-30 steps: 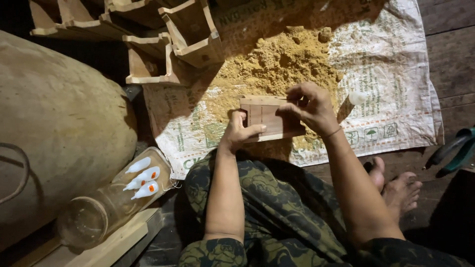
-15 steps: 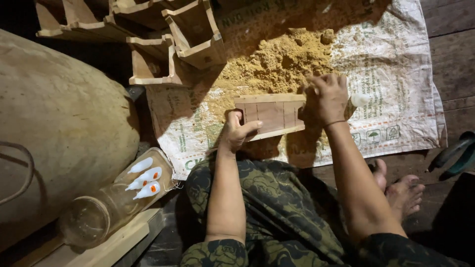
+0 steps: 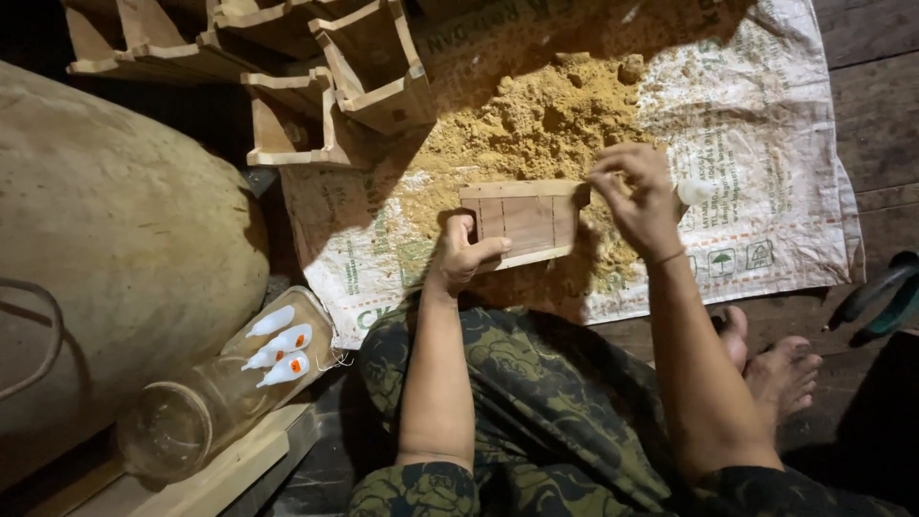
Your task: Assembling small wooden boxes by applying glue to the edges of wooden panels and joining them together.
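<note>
I sit on the floor holding a small slatted wooden box point(image 3: 526, 218) over a woven sack point(image 3: 766, 144). My left hand point(image 3: 464, 257) grips the box's left end, thumb on its face. My right hand point(image 3: 639, 196) pinches the box's upper right corner with curled fingers. A heap of yellow sawdust point(image 3: 536, 120) lies on the sack just beyond the box. A small white object point(image 3: 695, 191) shows past my right hand, partly hidden, and I cannot tell what it is.
Several open wooden boxes point(image 3: 325, 67) are stacked at the top left. A big tan sack point(image 3: 115, 239) fills the left side. A clear jar point(image 3: 230, 383) with small white bottles lies on a plank. My bare feet point(image 3: 775, 369) rest at the right, near a dark tool point(image 3: 881, 292).
My right hand rose from lying flat at the box's right end and now pinches its upper corner. My left hand keeps its grip on the box, which has stayed in about the same place.
</note>
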